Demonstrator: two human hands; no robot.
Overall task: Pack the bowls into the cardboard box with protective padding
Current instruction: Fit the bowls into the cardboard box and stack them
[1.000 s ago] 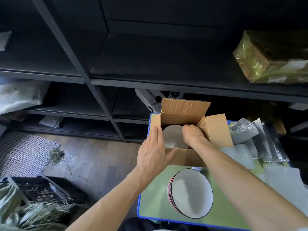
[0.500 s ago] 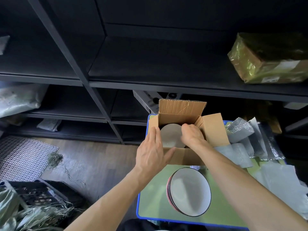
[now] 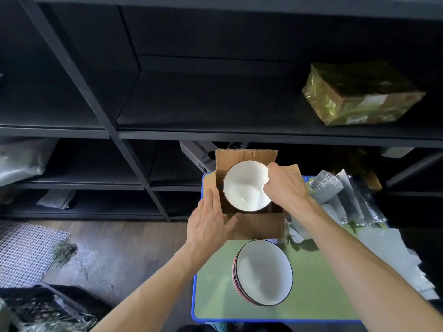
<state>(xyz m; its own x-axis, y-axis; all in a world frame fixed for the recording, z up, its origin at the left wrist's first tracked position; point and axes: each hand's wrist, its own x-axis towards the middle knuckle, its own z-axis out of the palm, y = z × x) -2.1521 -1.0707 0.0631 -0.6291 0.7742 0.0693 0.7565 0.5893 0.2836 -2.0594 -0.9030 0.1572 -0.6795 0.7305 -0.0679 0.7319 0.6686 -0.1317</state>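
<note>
An open cardboard box (image 3: 259, 225) stands at the far end of a small green table with a blue rim (image 3: 311, 295). My right hand (image 3: 285, 185) grips the right rim of a white bowl (image 3: 244, 186) that sits at the box's opening, tilted toward me. My left hand (image 3: 211, 221) rests flat against the box's near left corner, fingers straight. A stack of white bowls with dark rims (image 3: 263, 271) stands on the table in front of the box. Silver and white padding sheets (image 3: 345, 200) lie to the right.
Black shelving (image 3: 215, 130) rises behind the table, with a gold-wrapped parcel (image 3: 359, 94) on the right shelf. On the wooden floor to the left lie a white mesh mat (image 3: 26, 252), a black crate (image 3: 36, 305) and loose straw.
The white bowl has come up from deeper inside the box to its opening, held by my right hand. My left hand stays on the box's corner. The view has shifted slightly.
</note>
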